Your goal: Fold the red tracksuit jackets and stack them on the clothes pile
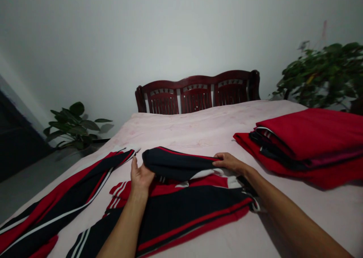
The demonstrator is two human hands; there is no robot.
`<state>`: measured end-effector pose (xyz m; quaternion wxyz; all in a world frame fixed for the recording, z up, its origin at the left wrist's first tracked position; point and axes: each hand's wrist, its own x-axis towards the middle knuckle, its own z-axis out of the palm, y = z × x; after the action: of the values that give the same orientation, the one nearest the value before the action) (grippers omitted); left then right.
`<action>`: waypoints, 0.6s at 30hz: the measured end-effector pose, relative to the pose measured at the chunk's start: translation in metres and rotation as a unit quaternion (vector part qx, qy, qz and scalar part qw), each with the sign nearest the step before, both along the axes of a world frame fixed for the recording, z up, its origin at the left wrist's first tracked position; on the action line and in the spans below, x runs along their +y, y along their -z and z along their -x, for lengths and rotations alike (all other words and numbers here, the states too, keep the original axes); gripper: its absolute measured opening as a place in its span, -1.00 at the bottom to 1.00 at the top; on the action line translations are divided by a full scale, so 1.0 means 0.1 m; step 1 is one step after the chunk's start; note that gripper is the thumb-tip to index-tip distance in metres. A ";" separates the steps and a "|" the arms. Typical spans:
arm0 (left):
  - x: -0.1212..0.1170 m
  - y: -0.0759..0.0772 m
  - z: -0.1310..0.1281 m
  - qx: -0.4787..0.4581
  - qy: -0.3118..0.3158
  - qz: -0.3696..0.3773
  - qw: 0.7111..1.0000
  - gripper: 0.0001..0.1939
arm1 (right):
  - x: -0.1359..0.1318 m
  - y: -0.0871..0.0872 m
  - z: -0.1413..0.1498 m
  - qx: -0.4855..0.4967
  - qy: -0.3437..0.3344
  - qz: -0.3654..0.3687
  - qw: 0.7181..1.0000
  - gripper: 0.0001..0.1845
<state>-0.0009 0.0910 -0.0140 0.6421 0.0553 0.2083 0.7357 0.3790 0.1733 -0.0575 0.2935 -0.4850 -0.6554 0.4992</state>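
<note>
A navy, red and white track jacket (195, 209) lies partly folded on the bed in front of me. My left hand (142, 178) is palm up at the left end of its raised navy fold, thumb spread, fingers tucked under the cloth and partly hidden. At the right end of that fold, my right hand (228, 162) pinches the top edge between thumb and fingers. Below the fold, the rest of the jacket lies flat, with white double stripes towards the left. To the left lies another navy and red garment (70, 197) with white piping, stretched out lengthwise.
On the right of the bed sits a stack of folded red and dark clothes (309, 144). The pink bedsheet (184, 131) reaches back to a dark red wooden headboard (195, 93). Leafy plants stand at the left (75, 125) and right (323, 74).
</note>
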 end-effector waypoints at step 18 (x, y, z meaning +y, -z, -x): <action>-0.84 0.03 0.35 0.511 -0.098 0.014 0.854 -0.73 | 0.02 0.09 -0.02 0.117 0.027 0.051 0.991 -0.50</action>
<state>-0.0364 0.0069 -0.0166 0.3705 0.3939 0.5222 0.6595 0.3807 0.1752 -0.0660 0.3568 -0.4551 -0.5769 0.5768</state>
